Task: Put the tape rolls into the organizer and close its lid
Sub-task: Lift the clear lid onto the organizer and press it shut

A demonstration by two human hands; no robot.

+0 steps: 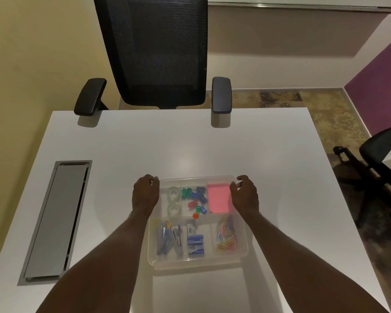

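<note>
The clear organizer (198, 260) sat near the table's (235, 143) front edge, two tape rolls (174, 201) in its far-left compartment. The left hand (145, 194) and right hand (245, 194), fingers loosely curled, flanked its far corners; whether they gripped the lid could not be told.

The tabletop (190, 143) is plain white, with a grey metal cable flap (54, 220) set into it. The organizer (196, 262) is clear plastic, and the tape rolls (174, 201) inside look see-through with a greenish tint. There's a bright pink pad of sticky notes (219, 197), green, blue and red sharpeners (195, 198), blue staple boxes (195, 245), and a multicolour heap of paper clips (226, 233). The office chair (158, 53) behind is black mesh. Walls are cream, one purple.
</note>
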